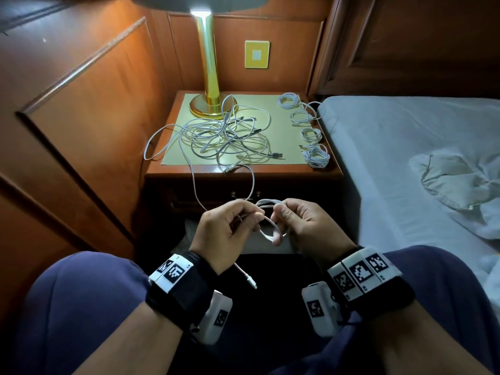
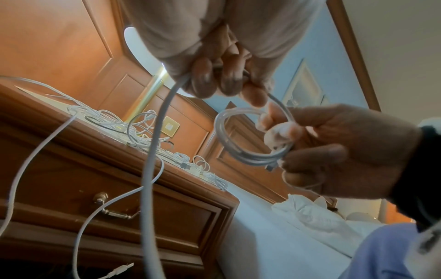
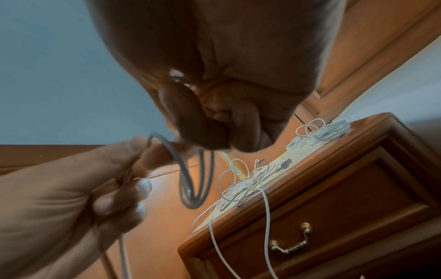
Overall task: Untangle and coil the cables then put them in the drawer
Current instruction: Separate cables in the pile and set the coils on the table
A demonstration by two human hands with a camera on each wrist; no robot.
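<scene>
In front of my lap both hands work one white cable. My right hand (image 1: pixel 297 220) pinches a small coil (image 1: pixel 270 223) of it, seen in the left wrist view as several loops (image 2: pixel 238 151) held by thumb and fingers (image 2: pixel 334 151). My left hand (image 1: pixel 230 226) grips the cable's loose run (image 2: pixel 155 151) beside the coil. That run climbs to a tangle of white and dark cables (image 1: pixel 224 136) on the nightstand (image 1: pixel 243 171). One plug end (image 1: pixel 250 281) dangles below my left wrist. The drawer (image 3: pixel 346 207) beneath the top is closed, its brass handle (image 3: pixel 291 243) hanging down.
Several finished coils (image 1: pixel 316 155) line the nightstand's right edge. A brass lamp (image 1: pixel 209 77) stands at the back of the top. A bed (image 1: pixel 405 158) with a crumpled sheet lies to the right, and wood panelling closes the left side. My knees frame the bottom.
</scene>
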